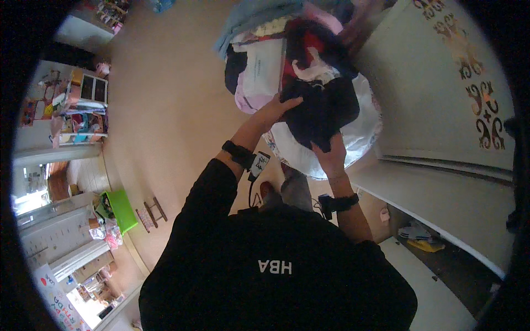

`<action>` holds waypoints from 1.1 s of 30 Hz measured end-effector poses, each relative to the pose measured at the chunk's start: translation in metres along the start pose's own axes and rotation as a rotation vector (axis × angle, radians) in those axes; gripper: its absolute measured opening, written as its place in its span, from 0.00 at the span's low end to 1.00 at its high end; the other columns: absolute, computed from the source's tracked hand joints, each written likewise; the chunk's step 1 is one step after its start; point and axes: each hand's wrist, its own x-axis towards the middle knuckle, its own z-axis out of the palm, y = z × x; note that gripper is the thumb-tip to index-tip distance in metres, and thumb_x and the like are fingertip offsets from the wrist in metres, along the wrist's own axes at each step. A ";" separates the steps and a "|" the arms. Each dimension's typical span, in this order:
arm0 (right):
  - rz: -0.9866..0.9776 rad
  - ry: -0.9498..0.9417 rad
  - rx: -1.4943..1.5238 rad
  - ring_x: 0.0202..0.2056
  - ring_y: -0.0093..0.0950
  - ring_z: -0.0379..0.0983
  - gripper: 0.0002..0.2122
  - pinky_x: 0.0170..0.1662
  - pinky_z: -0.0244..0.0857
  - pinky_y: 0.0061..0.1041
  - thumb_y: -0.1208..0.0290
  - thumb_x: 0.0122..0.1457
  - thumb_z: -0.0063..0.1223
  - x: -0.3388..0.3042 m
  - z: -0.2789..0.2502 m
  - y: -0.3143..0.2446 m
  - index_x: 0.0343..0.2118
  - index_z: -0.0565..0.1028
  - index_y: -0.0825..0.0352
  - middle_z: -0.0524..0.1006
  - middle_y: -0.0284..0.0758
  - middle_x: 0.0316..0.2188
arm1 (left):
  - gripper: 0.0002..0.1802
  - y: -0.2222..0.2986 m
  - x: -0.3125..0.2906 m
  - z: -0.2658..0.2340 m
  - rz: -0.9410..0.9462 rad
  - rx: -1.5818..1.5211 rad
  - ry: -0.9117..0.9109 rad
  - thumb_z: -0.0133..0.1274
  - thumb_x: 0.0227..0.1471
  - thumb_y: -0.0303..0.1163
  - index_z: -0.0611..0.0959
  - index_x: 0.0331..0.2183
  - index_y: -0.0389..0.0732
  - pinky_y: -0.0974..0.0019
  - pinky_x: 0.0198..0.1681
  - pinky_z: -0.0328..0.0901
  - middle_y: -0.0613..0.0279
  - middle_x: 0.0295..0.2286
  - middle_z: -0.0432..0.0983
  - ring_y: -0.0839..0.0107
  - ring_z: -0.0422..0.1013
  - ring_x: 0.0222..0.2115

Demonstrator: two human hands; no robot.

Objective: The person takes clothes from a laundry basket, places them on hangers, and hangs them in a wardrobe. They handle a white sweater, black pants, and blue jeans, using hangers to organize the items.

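Observation:
A black garment is stretched between my two hands, above a round container with a shiny silver lining. My left hand grips its left edge, thumb on top. Lower down, my right hand holds the near right edge, its fingers partly hidden under the cloth. Just beyond lies a pile of clothes, with a white flat piece, a pink cloth, a red and dark garment and a light blue cloth. A pale pink strip rests against the black garment.
To the right stands a pale cabinet with cut-out scrollwork, and below it an open shelf holds shoes. A green bin and a small wooden stool are on the left, near a loaded rack.

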 end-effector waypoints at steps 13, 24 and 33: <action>0.247 0.071 1.492 0.47 0.31 0.67 0.20 0.51 0.61 0.29 0.66 0.60 0.45 0.049 -0.058 -0.079 0.53 0.63 0.67 0.71 0.36 0.46 | 0.42 0.107 -0.032 0.081 0.334 -0.105 -0.303 0.57 0.40 0.19 0.58 0.57 0.43 0.60 0.50 0.63 0.54 0.45 0.68 0.61 0.68 0.44; 0.390 0.155 1.726 0.44 0.33 0.70 0.16 0.52 0.62 0.31 0.71 0.54 0.47 0.124 -0.088 -0.067 0.47 0.69 0.66 0.74 0.36 0.43 | 0.34 0.186 0.028 0.124 0.432 -0.021 -0.434 0.56 0.42 0.23 0.65 0.52 0.39 0.61 0.49 0.64 0.55 0.43 0.70 0.63 0.69 0.43; 0.257 0.429 1.648 0.37 0.33 0.71 0.15 0.46 0.65 0.33 0.77 0.47 0.46 0.123 -0.124 -0.052 0.40 0.70 0.65 0.74 0.34 0.34 | 0.26 0.279 0.079 0.031 0.672 -0.002 -0.335 0.57 0.43 0.24 0.71 0.47 0.40 0.60 0.43 0.68 0.57 0.40 0.73 0.63 0.70 0.41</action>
